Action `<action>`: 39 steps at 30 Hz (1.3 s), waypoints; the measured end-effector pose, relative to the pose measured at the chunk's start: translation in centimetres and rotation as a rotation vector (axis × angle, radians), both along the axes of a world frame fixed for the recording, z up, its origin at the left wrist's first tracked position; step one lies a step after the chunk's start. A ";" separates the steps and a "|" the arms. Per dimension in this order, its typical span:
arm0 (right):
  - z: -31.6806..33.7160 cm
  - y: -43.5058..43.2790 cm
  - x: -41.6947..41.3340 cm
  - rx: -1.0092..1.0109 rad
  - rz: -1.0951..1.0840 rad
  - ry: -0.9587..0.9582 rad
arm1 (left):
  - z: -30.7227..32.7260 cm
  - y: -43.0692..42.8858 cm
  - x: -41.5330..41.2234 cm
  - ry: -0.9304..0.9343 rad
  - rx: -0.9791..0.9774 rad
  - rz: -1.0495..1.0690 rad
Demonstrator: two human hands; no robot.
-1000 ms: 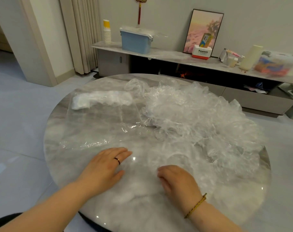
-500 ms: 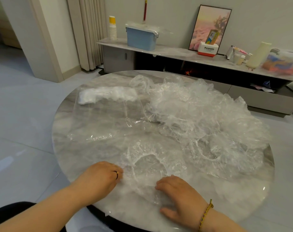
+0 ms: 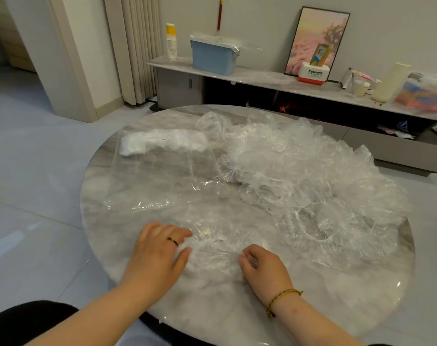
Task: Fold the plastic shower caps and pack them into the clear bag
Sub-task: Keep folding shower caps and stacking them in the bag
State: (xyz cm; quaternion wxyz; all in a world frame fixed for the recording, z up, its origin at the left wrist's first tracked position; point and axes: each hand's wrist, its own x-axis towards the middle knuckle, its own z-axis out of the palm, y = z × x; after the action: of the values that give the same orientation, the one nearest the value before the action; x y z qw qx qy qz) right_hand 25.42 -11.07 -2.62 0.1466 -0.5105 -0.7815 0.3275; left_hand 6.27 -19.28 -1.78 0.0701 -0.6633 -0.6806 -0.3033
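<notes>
A shower cap (image 3: 212,250) is shown on the near surface (image 3: 324,308), pressed flat by the left grip (image 3: 160,248) with fingers extended and pinched by the curled right grip (image 3: 262,268), while beyond it the clear bag (image 3: 162,178) is laid left and loose caps (image 3: 299,171) are heaped right.

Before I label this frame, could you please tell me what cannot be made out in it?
Head view:
Cap count in the pile: clear layers overlap.
Whether the fingers of the right hand pinch the cap: they curl under the hand.
Label on the bag: too small.
Box at the right edge: blurred, cut off.
</notes>
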 end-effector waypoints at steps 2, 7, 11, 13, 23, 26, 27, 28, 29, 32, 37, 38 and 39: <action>0.0 0.2 -0.2 0.047 0.014 -0.056 | -0.9 0.2 1.4 0.118 -0.010 -0.144; 0.5 0.1 -0.9 0.171 0.110 -0.253 | -2.8 0.8 2.8 0.296 -0.315 -0.171; 0.9 -0.2 -1.6 0.374 0.040 -0.355 | -3.5 1.1 2.0 0.295 -0.400 -0.126; 0.1 -0.2 -1.6 0.606 0.010 -0.309 | -3.8 1.0 1.9 0.288 -0.448 -0.117; -3.4 -0.3 -2.0 0.552 0.279 -0.390 | -3.8 1.3 2.0 0.324 -0.448 -0.094; -3.5 -0.5 -1.6 0.453 0.303 -0.447 | -4.0 1.2 1.9 0.319 -0.486 -0.097; -3.6 -0.6 -1.5 0.438 0.305 -0.466 | -4.0 1.2 1.9 0.314 -0.510 -0.107; -3.7 -0.6 -1.4 0.427 0.302 -0.482 | -4.1 1.1 1.9 0.319 -0.522 -0.114; -3.8 -0.6 -1.4 0.460 0.292 -0.485 | -4.1 1.2 1.8 0.324 -0.528 -0.117; -4.3 -0.3 -1.3 0.559 0.274 -0.503 | -4.3 1.4 1.9 0.335 -0.501 -0.093; -1.9 0.9 -1.8 0.672 0.231 -0.098 | -2.9 1.8 1.2 0.239 -0.285 -0.049; -1.3 1.5 -1.7 0.660 0.195 0.001 | -2.5 2.0 0.8 0.159 -0.196 -0.032; -0.5 2.0 -1.6 0.629 0.142 0.051 | -2.1 2.3 0.5 0.035 -0.119 -0.009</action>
State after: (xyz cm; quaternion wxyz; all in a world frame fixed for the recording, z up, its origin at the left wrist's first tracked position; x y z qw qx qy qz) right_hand 23.80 -9.09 -3.10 0.2934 -0.3758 -0.8742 0.0919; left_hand 6.79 -16.98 -3.88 0.0409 -0.6746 -0.6930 -0.2509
